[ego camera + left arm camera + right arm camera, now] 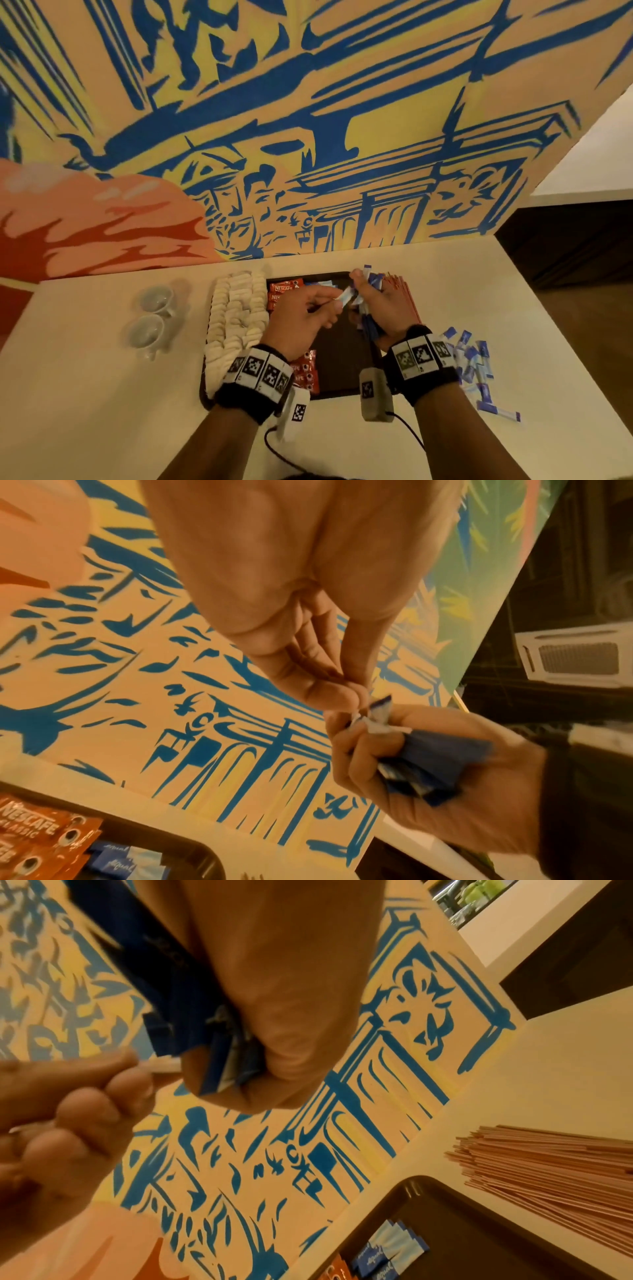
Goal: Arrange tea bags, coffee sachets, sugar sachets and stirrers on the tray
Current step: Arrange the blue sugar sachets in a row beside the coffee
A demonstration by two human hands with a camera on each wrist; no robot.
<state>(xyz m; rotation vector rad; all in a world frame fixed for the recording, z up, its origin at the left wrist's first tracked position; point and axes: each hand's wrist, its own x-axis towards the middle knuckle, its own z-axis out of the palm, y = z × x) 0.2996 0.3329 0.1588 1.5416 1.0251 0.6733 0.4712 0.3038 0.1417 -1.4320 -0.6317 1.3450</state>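
A dark tray [337, 370] lies in the middle of the white table. Over it, my right hand [368, 291] grips a bundle of blue sugar sachets [371, 327]. My left hand [335, 302] pinches one sachet [346, 296] at the bundle's top end. In the left wrist view the left fingertips [346, 696] pinch the sachet's white end [377, 715] above the right hand [428, 791]. Red coffee sachets [283, 291] and a few sugar sachets [390, 1250] lie in the tray. White tea bags [236, 318] run along its left side. The stirrers [548, 1161] lie piled on the table right of it.
Several loose sugar sachets [474, 363] are scattered on the table at the right. Two white cups [154, 313] stand at the left. The painted wall [308, 137] rises right behind the tray. The table's right edge [555, 308] drops to a dark floor.
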